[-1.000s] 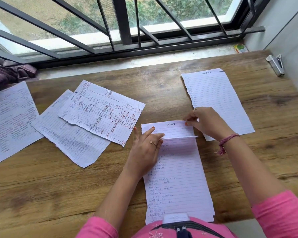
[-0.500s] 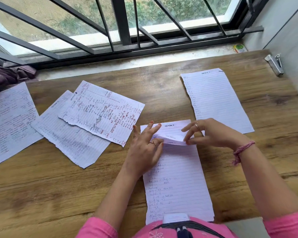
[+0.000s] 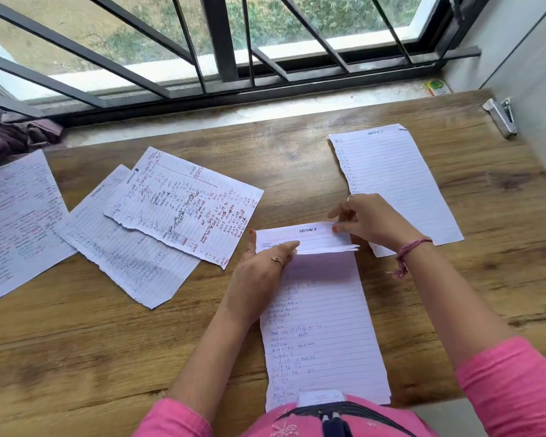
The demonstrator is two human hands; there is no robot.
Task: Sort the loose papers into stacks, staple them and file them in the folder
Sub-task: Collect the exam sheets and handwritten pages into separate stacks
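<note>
A stack of lined sheets headed "Section 3" (image 3: 322, 326) lies in front of me on the wooden table (image 3: 108, 342). Its top edges are lifted and fanned. My left hand (image 3: 262, 272) presses flat on the stack's upper left, fingers on the lifted edges. My right hand (image 3: 366, 220) pinches the upper right corner of those sheets. A "Section 1" sheet (image 3: 397, 181) lies at the back right, partly under my right hand. Three loose written sheets lie to the left: one in red ink (image 3: 183, 203), one beneath it (image 3: 123, 247), one at the far left (image 3: 16, 222). A silver stapler (image 3: 500, 116) rests at the back right.
A barred window and a stone sill (image 3: 202, 118) run along the table's far edge. A small green and yellow packet (image 3: 437, 88) sits on the sill at the right. Dark purple cloth (image 3: 16, 137) is bunched at the far left. A grey wall (image 3: 536, 89) borders the table's right side.
My right hand moved from the middle of the lifted top edge back to the upper right corner. My left hand's fingers closed down onto the sheet edges, which now lie flatter.
</note>
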